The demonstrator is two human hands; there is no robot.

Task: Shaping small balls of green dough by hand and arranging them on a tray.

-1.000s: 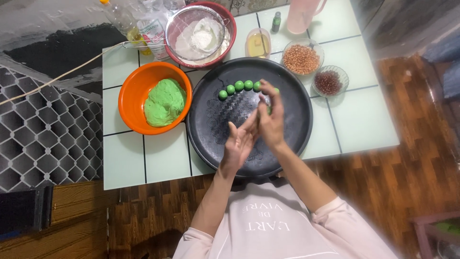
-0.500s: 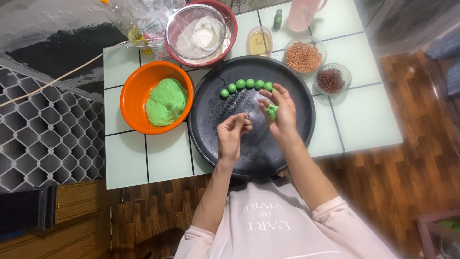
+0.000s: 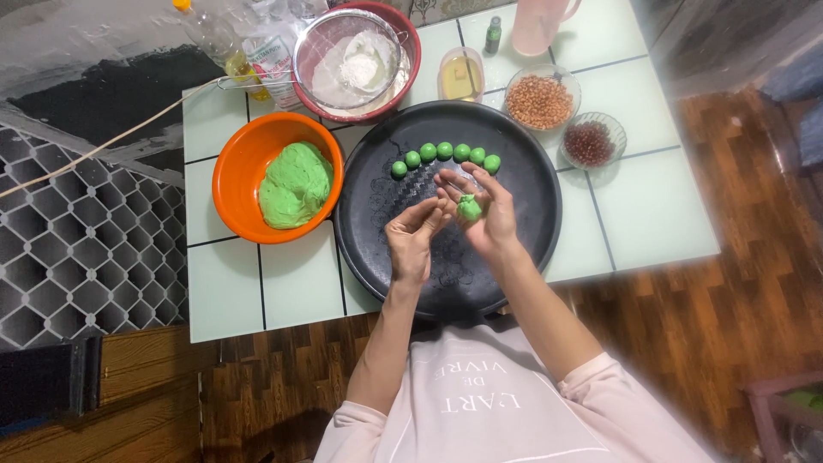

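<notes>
Together, hands (image 3: 450, 219) cupped around dough ball (image 3: 469, 208)

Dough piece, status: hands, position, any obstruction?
Right hand cups dough piece in its palm. Left hand open, beside it. Both over black tray; six balls lined up beyond. Nothing in the way.

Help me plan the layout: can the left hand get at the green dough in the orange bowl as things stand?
Probably yes. The left hand is empty over the black tray, and the orange bowl with the green dough sits uncovered just beside the tray on that side, nothing between.
</notes>
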